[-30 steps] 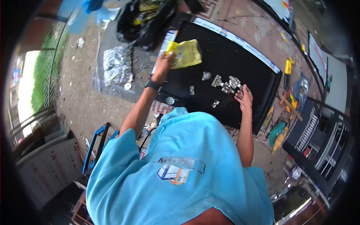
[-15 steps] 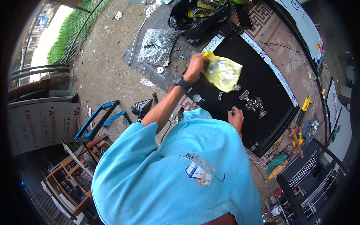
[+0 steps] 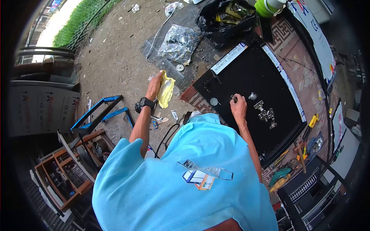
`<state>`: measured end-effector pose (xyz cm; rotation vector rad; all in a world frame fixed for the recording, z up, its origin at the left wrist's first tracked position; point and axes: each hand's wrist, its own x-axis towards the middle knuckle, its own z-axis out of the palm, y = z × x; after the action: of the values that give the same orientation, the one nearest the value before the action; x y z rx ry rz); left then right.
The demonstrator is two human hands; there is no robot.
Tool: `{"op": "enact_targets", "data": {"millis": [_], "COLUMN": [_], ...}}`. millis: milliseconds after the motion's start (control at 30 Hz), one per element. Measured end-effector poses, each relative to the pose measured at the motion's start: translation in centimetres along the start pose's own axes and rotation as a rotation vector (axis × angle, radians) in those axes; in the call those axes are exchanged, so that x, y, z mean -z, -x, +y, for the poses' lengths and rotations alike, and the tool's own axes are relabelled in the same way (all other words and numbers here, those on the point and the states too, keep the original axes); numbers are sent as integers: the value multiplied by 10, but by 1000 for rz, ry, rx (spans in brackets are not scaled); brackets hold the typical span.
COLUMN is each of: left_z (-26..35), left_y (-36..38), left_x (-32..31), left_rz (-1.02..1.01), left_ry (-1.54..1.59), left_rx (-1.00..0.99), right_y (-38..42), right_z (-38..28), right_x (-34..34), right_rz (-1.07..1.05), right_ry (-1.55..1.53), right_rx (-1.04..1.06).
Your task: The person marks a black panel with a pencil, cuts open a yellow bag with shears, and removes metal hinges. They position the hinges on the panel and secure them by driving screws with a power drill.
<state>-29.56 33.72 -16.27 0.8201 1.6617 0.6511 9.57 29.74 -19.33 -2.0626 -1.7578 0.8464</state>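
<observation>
My left hand (image 3: pixel 155 86), with a dark watch on the wrist, is closed on the upper edge of a yellow plastic packet (image 3: pixel 166 91), which hangs limp over the dirt floor. My right hand (image 3: pixel 238 104) is over the black panel (image 3: pixel 266 84), its fingers curled round a small metal piece (image 3: pixel 233 98), mostly hidden. Beside that hand lies a small crumpled clear bag (image 3: pixel 253 96). Several metal hinges (image 3: pixel 265 114) lie together on the panel to its right. A round pale disc (image 3: pixel 214 101) rests near the panel's left edge.
A clear bag of metal parts (image 3: pixel 178 43) and a black plastic bag (image 3: pixel 225 23) are at the back. To the right lie a yellow cutter (image 3: pixel 311 125), a hammer (image 3: pixel 301 156) and a green power tool (image 3: pixel 278 175). A blue frame (image 3: pixel 100 115) stands left.
My left hand has carried the yellow packet left, off the panel and over the floor. My right hand has moved forward and slightly left to where a small metal piece lay. The view has shifted.
</observation>
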Motion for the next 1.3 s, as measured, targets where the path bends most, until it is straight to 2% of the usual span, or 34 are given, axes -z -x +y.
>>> {"op": "enact_targets", "data": {"millis": [67,100,133,200,267,333,400,500,600,633,733,767,800,900,1000,1133,1200,1267,1300], "left_z": [-19,-33,-20,2,20,38,35,48,44,45,37,38,37,39,42,40,46,63,64], "left_y": [-9,-21,-18,-25,-42,-57,-78,-84,-81,-80,-82,-80,-79,-78,-76,-80,-83,-75,-76], "left_x": [-17,-19,-24,-34,-48,-63,-72,-74,-76,-77,-81,-82,-83,-87,-89,-86,-83,-79,-78], "left_rz": [109,93,104,76,-24,-82,-65,-31,-3,-11,64,62,56,72,30,-4,-16,-119,-100], "left_ry": [-238,-309,-414,-548,-531,-708,-640,-905,-884,-894,-853,-838,-840,-812,-850,-892,-848,-773,-711], "left_rx": [-75,-270,-317,-394,-435,-397,-501,-443,-531,-470,-502,-483,-486,-461,-454,-453,-404,-212,-231], "right_y": [-7,-12,-14,-27,-43,-58,-70,-80,-92,-95,-103,-103,-104,-103,-98,-81,-62,-37,-21], "right_z": [-3,-11,-24,-51,-77,-96,-100,-113,-123,-126,-137,-142,-144,-131,-93,-46,-12,26,47], "right_x": [-1,0,1,2,-1,-5,-15,-18,-24,-27,-34,-33,-35,-33,-26,26,52,73,82], "right_rz": [76,12,-53,-132,-249,-331,-388,-345,-314,-299,-304,-263,-278,-258,-125,-5,129,274,341], "right_ry": [80,-127,-335,-535,-620,-695,-808,-673,-562,-549,-585,-634,-744,-841,-859,-868,-836,-814,-784], "right_rx": [90,-49,-194,-160,-107,-125,-160,-118,-116,-83,-47,4,-43,-107,-183,-254,-322,-406,-448]}}
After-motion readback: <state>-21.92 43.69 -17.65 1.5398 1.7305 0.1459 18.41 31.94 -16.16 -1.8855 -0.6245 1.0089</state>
